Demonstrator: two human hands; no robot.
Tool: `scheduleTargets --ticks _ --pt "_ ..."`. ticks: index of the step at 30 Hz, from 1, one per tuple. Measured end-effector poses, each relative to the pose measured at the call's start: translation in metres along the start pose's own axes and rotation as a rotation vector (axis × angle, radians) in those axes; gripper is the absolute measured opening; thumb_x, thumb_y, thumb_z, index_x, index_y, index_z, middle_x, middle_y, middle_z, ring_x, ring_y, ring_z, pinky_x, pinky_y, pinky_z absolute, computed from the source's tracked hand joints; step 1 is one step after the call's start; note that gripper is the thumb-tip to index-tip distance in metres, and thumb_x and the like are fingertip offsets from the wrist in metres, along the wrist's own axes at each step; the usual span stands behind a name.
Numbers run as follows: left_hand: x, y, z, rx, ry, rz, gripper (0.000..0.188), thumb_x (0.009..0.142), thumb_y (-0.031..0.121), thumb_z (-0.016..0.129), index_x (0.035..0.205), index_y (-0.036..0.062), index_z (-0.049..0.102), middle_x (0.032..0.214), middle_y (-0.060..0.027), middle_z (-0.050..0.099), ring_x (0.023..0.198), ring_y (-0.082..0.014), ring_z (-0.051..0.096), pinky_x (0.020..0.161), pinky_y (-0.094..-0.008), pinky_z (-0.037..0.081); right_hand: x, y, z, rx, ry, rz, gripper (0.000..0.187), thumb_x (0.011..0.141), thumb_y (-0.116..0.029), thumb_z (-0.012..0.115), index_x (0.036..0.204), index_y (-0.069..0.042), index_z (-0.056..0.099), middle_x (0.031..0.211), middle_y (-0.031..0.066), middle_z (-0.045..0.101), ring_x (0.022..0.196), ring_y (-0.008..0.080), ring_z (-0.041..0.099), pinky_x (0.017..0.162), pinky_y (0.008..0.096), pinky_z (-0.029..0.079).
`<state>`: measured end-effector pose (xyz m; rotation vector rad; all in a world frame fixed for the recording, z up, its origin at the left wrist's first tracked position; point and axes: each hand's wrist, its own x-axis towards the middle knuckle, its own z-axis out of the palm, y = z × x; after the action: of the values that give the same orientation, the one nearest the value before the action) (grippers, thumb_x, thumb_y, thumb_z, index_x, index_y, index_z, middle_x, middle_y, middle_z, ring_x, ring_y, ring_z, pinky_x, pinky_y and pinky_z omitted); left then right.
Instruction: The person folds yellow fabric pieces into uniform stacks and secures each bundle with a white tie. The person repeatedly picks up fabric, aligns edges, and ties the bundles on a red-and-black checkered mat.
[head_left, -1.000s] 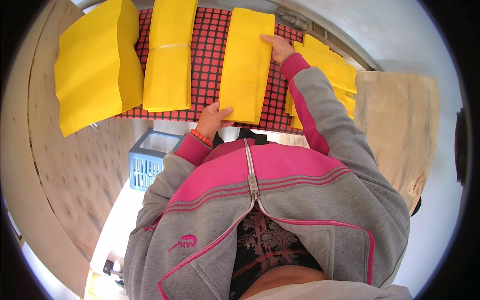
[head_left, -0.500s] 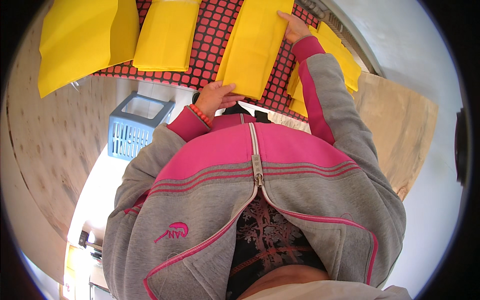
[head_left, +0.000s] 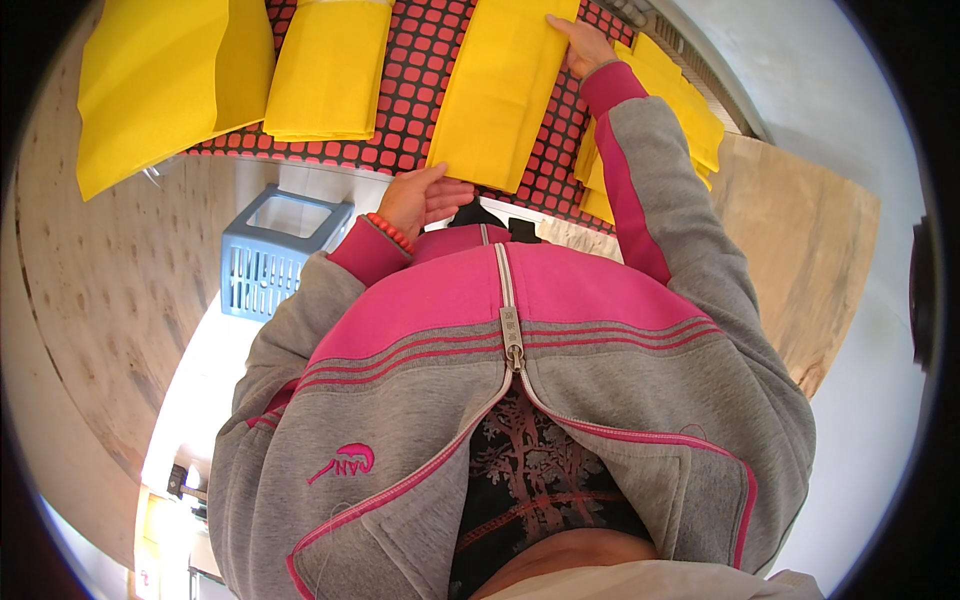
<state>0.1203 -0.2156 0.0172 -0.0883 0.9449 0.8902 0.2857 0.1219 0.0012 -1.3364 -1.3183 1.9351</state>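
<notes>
A folded piece of yellow fabric (head_left: 500, 95) lies lengthwise in front of me on a red-and-black patterned cover (head_left: 410, 75). My right hand (head_left: 584, 46) is at its far right edge, a digit over the top and the other fingers partly hidden. At the near left corner is my left hand (head_left: 420, 200), wearing a red bead bracelet. Its fingers are stretched out along the near edge, with the thumb apart by the corner. A folded yellow stack (head_left: 325, 80) lies to the left, beside a larger yellow sheet (head_left: 150, 90) that overhangs the table edge.
More yellow folded pieces (head_left: 680, 110) are piled at the right, partly behind my right forearm. A blue slotted plastic basket or stool (head_left: 270, 260) stands below the table at the left. Wooden board surfaces (head_left: 800, 230) show at right and left.
My left hand has loosened at the near corner, its thumb drawn back from the fabric and its fingers straightened. The fabric and my right hand have shifted slightly left.
</notes>
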Motion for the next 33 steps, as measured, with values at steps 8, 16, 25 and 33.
scheduleTargets --ticks 8,16,25,33 --pt "-0.018 -0.003 0.021 0.539 0.069 0.436 0.024 0.094 0.024 0.056 0.089 0.0017 0.06 0.083 -0.0086 0.068 0.069 -0.0145 0.065 0.061 -0.0233 0.05 0.003 0.007 -0.008 -0.218 0.081 -0.052 0.036 0.089 -0.021 0.066 0.117 0.001 0.06 0.109 0.0085 0.067 0.101 0.0189 0.062 0.087 0.0302 0.048" --pt "0.009 0.037 0.071 1.519 0.491 1.366 0.04 0.081 0.015 0.066 0.116 0.0 0.055 0.123 -0.0205 0.056 0.106 -0.0336 0.058 0.085 -0.0404 0.049 -0.01 -0.006 0.009 -0.237 0.191 -0.057 0.035 0.084 -0.017 0.07 0.109 0.007 0.063 0.104 0.0133 0.068 0.09 0.0219 0.066 0.076 0.032 0.052" --pt "0.061 0.047 0.046 1.387 0.553 1.094 0.058 0.083 0.02 0.062 0.132 -0.0043 0.043 0.135 -0.0264 0.046 0.124 -0.037 0.048 0.097 -0.0414 0.044 -0.016 -0.009 0.011 -0.313 0.215 0.032 0.034 0.086 -0.029 0.069 0.104 -0.001 0.064 0.094 0.006 0.067 0.083 0.0142 0.064 0.069 0.0268 0.051" --pt "0.062 0.056 0.044 1.43 0.546 1.085 0.059 0.082 0.019 0.063 0.134 -0.0032 0.044 0.133 -0.0237 0.05 0.123 -0.0354 0.05 0.099 -0.0401 0.043 -0.055 -0.032 -0.063 -0.535 0.21 -0.202 0.043 0.086 -0.041 0.067 0.099 0.0 0.067 0.086 0.0044 0.069 0.077 0.0104 0.064 0.067 0.0257 0.051"
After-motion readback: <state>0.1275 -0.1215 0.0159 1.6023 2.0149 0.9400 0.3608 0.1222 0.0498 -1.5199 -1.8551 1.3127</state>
